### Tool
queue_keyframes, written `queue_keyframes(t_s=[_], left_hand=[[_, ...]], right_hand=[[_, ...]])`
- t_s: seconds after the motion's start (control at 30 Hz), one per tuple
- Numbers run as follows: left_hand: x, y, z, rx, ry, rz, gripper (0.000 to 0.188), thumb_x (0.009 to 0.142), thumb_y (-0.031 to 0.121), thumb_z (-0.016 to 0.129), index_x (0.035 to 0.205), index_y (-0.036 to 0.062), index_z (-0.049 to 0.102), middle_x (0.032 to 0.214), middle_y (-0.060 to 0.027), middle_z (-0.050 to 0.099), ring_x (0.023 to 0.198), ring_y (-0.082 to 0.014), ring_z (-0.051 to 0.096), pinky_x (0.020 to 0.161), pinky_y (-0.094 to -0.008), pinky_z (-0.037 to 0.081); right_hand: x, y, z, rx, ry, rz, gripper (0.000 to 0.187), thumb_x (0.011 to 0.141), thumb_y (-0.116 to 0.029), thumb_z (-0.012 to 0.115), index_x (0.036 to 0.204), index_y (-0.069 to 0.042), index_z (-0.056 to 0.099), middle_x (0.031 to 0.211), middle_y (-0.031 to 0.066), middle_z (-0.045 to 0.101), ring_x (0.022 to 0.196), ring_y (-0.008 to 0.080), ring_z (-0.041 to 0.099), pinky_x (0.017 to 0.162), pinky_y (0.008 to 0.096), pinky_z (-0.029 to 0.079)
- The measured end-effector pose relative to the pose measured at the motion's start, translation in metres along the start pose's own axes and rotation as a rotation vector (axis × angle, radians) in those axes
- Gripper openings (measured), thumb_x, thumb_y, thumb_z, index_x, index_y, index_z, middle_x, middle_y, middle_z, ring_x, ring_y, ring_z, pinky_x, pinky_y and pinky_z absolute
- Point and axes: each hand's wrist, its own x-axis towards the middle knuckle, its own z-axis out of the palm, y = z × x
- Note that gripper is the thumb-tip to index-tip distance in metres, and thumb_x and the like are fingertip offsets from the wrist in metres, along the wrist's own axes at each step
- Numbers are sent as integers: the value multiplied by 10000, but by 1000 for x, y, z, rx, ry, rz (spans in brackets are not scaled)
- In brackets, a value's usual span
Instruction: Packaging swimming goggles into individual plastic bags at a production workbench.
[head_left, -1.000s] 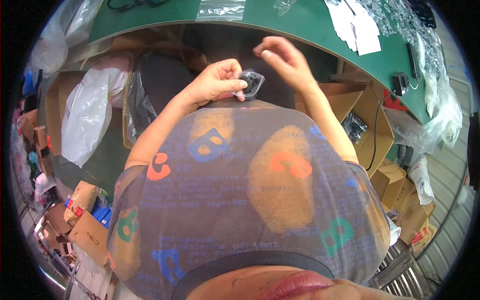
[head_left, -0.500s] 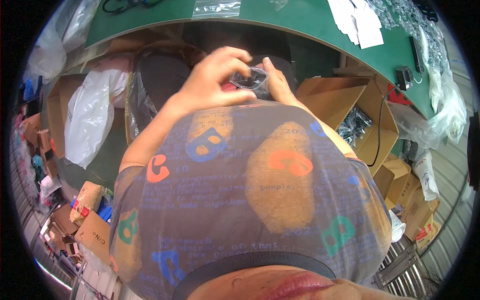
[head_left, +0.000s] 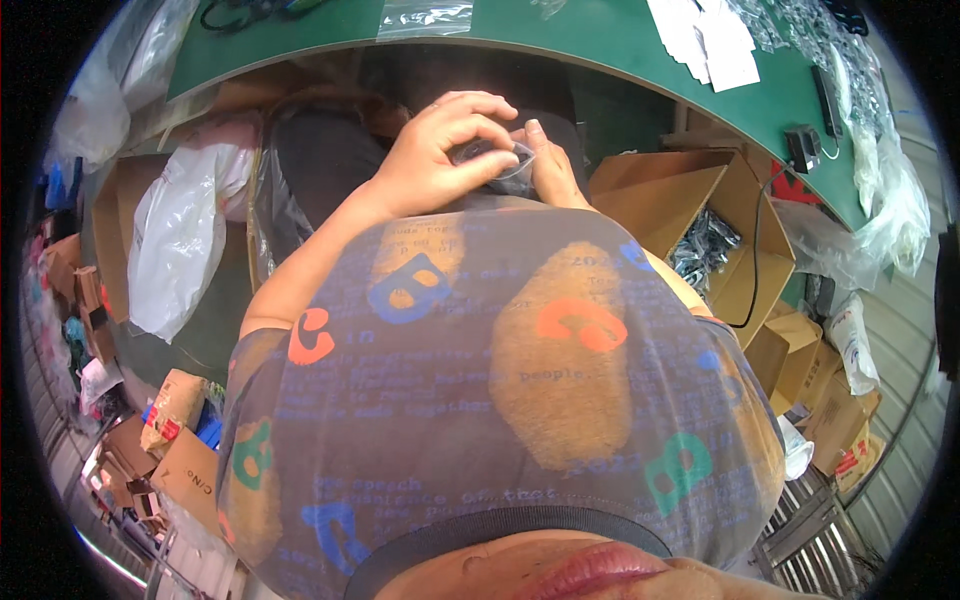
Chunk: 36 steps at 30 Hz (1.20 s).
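- The small clear plastic bag (head_left: 500, 160), with a dark part inside, sits between both hands, close in front of the chest and nearer than the green table (head_left: 600, 40).
- The left hand (head_left: 440, 150) pinches it from the left and above.
- The right hand (head_left: 550, 170) presses it from the right, so the hands are together.
- The bag's long axis runs about left-right; both hands are equally near.

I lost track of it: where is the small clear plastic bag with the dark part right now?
In the head view, the small clear plastic bag is top centre, pinched between the left hand and right hand, just below the green table edge.
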Motion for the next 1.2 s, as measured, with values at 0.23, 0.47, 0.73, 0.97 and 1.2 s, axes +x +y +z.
queue_keyframes(t_s=[0.23, 0.47, 0.73, 0.97, 1.2], left_hand=[[12, -6, 0, 143, 74, 130, 90, 867, 49, 753, 943, 23, 711, 943, -84, 720, 879, -238, 693, 849, -351, 528], [5, -2, -1, 118, -138, 86, 398, 741, 177, 881, 1079, 64, 702, 1317, -135, 630, 1241, -278, 593, 1002, -398, 489], [-3, -16, 25, -191, -87, -109, 131, 921, 101, 741, 1016, 17, 773, 1109, -135, 743, 1026, -233, 714, 843, -333, 566], [14, -17, 30, -87, -176, -95, 150, 930, 128, 734, 1012, 6, 765, 946, -116, 757, 853, -197, 732, 736, -304, 564], [27, -26, 35, -42, -207, -107, 175, 947, 182, 715, 1000, 22, 762, 934, -95, 754, 828, -206, 724, 733, -303, 558]], right_hand=[[0, 0, 1, -76, -9, -27, 646, 1092, -545, 367, 1076, 3, 708, 961, 83, 706, 925, 170, 611, 876, 336, 477], [8, 19, -7, 65, 38, 42, 655, 1086, -570, 364, 1119, -3, 692, 1034, 92, 697, 949, 160, 603, 888, 327, 476], [0, 8, -9, 29, 17, -21, 649, 1099, -551, 332, 1119, -11, 691, 1054, 91, 707, 993, 172, 615, 923, 335, 474], [-7, 13, -20, 362, 7, 70, 652, 1095, -554, 342, 1181, -2, 678, 1122, 100, 709, 1057, 189, 639, 983, 356, 476], [-32, -40, -56, -44, -12, -450, 227, 1034, -198, 613, 1130, -10, 697, 1066, 40, 655, 1070, 150, 608, 947, 287, 465]])
